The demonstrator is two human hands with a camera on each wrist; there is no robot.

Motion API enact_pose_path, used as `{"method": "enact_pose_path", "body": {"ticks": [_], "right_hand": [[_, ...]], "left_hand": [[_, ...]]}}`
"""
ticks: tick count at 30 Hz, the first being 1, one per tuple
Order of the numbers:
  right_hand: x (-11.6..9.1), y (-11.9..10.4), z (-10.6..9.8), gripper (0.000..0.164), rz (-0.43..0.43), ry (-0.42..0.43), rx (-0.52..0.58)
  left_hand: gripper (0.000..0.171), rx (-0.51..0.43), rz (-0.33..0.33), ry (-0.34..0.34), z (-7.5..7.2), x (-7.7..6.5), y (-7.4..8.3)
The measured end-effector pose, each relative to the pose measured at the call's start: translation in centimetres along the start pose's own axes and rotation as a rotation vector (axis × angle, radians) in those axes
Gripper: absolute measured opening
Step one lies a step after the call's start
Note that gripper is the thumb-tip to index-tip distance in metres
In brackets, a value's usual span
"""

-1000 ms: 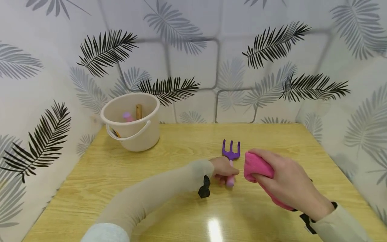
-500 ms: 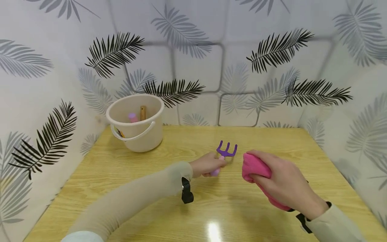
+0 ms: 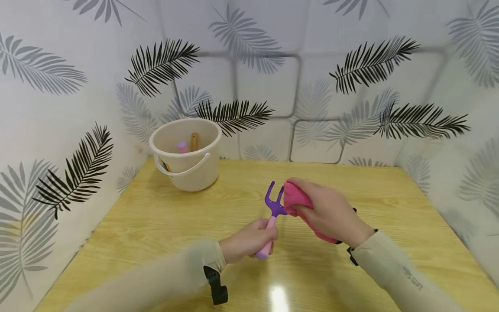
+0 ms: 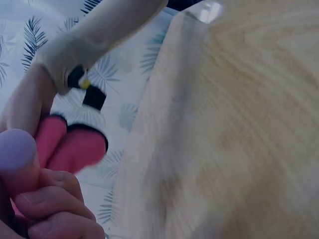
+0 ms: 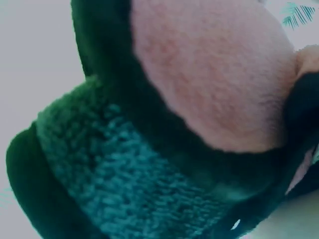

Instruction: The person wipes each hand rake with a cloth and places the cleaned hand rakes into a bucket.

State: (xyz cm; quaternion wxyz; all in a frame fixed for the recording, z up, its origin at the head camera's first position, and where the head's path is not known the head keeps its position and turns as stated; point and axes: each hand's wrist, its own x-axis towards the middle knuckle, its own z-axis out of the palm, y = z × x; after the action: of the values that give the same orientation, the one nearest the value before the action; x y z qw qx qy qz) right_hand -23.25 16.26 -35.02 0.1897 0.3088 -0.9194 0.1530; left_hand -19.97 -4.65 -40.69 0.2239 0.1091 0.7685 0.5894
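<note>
A small hand fork with purple tines and a pink handle is held in my left hand, with the fingers curled round the handle. In the left wrist view the lilac end of that handle pokes out above the fingers. My right hand grips a bunched pink cloth. That cloth covers the fork's right-hand tine; whether it touches the metal I cannot tell. Dark-edged folds of the cloth fill most of the right wrist view.
A cream bucket with a handle stands at the back left of the wooden table. Inside it are a pink-and-lilac handle and a wooden handle. A leaf-patterned wall covering surrounds the table.
My left hand has picked up the fork by its handle and brought it nearer to me. My right hand has moved left with the cloth, up to the tines.
</note>
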Motion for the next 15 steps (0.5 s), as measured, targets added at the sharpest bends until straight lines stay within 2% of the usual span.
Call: {"method": "enact_pose_path", "body": {"ticks": [5,10,15], "right_hand": [[2.2,-1.5,2.3,0.054,-0.073,-0.062,-0.062],[3.0,-3.0,3.5,0.059,-0.164,-0.102,-0.084],[3.4,-3.1,4.1,0.055,-0.161,-0.124,-0.114]], "left_hand": [[0.022,-0.073,0.073,-0.052,0.0,-0.8,-1.0],[0.017,-0.104,0.081,-0.023,-0.3,-1.1,-1.6],[0.013,-0.085,0.111,-0.006,-0.3,-1.2,-1.9]]}}
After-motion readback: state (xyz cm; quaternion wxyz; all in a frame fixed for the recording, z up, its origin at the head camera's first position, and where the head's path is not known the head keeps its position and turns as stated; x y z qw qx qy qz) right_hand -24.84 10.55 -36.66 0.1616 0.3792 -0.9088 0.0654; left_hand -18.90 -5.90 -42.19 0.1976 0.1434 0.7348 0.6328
